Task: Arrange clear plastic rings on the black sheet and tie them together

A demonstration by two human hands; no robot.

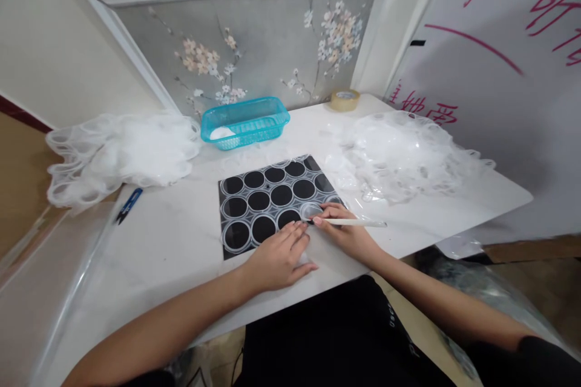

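Note:
A black mat (272, 196) lies on the white table (172, 236), covered by a clear plastic sheet with several round rings. My left hand (279, 257) rests flat on the sheet's near edge, fingers together. My right hand (347, 230) grips a thin white pen-like tool (358, 223), its tip touching a ring at the mat's near right corner (312, 211).
Heaps of clear plastic ring scraps lie at the left (122, 151) and right (399, 154). A turquoise basket (245, 122) holding something white stands behind the mat. A tape roll (344, 99) sits at the back. Small blue snips (129, 204) lie left. A whiteboard (499, 42) leans at the right.

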